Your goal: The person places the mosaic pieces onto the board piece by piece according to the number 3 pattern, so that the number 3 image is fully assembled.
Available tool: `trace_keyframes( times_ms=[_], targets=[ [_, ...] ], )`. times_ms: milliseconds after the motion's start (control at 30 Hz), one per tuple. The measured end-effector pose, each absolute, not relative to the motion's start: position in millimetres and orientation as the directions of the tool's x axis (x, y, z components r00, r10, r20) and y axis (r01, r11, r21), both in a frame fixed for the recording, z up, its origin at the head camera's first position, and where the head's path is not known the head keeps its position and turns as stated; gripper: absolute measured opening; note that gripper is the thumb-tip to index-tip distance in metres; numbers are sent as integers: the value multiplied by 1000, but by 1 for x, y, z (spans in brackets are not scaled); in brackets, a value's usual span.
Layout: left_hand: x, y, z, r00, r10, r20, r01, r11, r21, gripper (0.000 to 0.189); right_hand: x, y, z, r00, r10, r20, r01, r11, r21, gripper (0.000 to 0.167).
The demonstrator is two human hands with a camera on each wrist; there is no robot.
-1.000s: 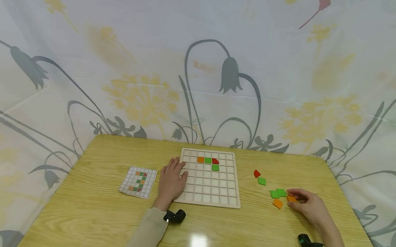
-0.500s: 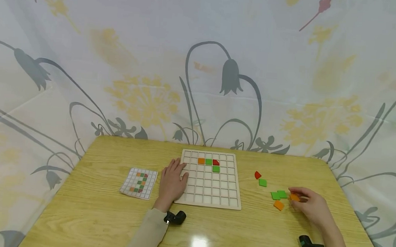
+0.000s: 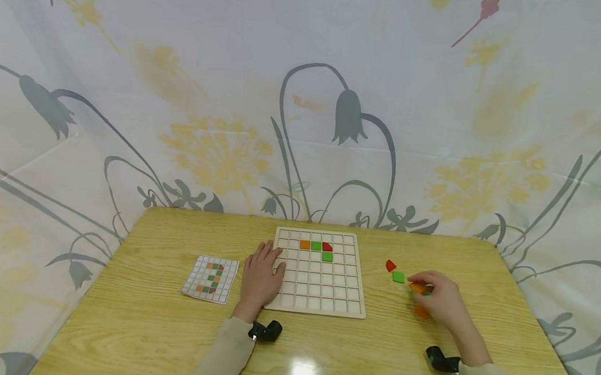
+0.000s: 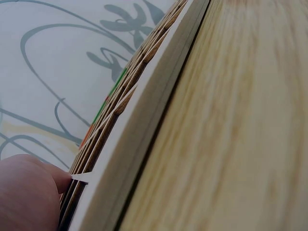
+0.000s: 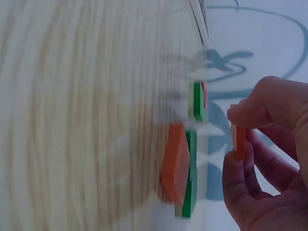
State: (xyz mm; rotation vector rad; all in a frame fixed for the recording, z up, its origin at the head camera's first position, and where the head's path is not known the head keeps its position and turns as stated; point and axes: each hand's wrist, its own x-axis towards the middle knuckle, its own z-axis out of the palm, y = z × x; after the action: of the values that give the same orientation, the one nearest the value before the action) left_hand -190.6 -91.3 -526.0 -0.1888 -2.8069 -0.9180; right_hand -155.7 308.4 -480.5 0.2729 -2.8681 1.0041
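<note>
My right hand [image 3: 440, 299] pinches an orange tile [image 5: 240, 139] between thumb and finger, held above the loose tiles on the table's right side. Below it lie another orange tile [image 5: 176, 163] and green tiles [image 5: 191, 192], partly covered by the hand in the head view. My left hand [image 3: 262, 274] rests with fingers spread on the left edge of a wooden grid board [image 3: 319, 306]. Set in the board's upper cells are an orange tile [image 3: 305, 244], a green tile [image 3: 316, 246], a red quarter-round tile [image 3: 327, 247] and, beneath that, another green tile [image 3: 328, 257].
A paper card [image 3: 212, 278] printed with a coloured grid pattern lies left of the left hand. Between board and right hand are a red tile [image 3: 391, 266] and a green tile [image 3: 398, 277]. A floral curtain [image 3: 304, 124] hangs behind the wooden table [image 3: 363, 352].
My right hand has picked up the orange tile and moved left with it, over the other loose tiles. The left hand stays on the board.
</note>
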Motion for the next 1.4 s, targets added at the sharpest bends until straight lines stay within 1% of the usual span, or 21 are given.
trace_keyframes(
  times_ms=[100, 300, 433, 700, 1100, 1400],
  targets=[
    [-191, -92, -526, -975, 63, 211, 175, 802, 571, 41, -160, 297, -483, -971, -162, 176, -237, 758, -608, 23],
    [-191, -92, -526, -975, 62, 211, 174, 807, 564, 41, -170, 275, -484, -963, -153, 220, -261, 726, -636, 22],
    [-192, -92, -526, -976, 62, 211, 173, 808, 563, 41, -176, 260, -485, -961, -167, 221, -273, 705, -654, 21],
    [-192, -92, -528, -974, 59, 217, 175, 806, 566, 40, -190, 231, -493, -943, -243, 228, -333, 648, -685, 21],
    [-192, -91, -528, -975, 58, 213, 172, 805, 568, 40, -209, 186, -493, -921, -343, 183, -369, 626, -687, 17],
    [-193, -91, -529, -976, 57, 209, 168, 806, 568, 41, -219, 163, -491, -903, -406, 143, -384, 607, -696, 19]
  ],
)
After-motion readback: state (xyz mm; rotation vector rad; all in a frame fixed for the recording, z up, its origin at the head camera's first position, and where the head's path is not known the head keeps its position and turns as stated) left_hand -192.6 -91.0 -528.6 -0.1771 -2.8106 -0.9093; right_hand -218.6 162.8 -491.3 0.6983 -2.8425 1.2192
